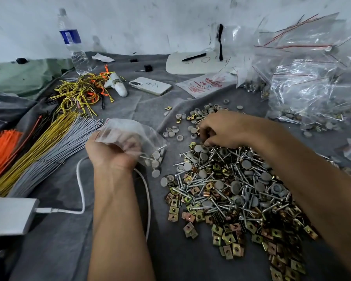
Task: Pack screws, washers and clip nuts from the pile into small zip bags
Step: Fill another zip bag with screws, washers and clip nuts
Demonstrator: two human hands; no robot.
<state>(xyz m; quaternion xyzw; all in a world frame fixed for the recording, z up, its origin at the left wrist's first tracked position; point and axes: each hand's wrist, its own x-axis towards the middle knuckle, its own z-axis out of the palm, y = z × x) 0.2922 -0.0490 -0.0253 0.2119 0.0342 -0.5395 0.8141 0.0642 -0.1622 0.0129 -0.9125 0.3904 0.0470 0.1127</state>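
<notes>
Your left hand (111, 153) grips a zip bag (134, 142), fingers curled round its bunched neck; the bag slants down to the right, screws and washers at its low end. Your right hand (223, 128) rests on the pile's (231, 195) far edge, fingers curled, seemingly pinching a small part. Open cloth (180, 260) lies between your forearms. Filled bags (312, 88) crowd the right; ties (39, 151) the left.

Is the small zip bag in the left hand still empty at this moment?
No: the zip bag held by the left hand already holds several grey round caps and at least one screw in its lower corner.
</notes>
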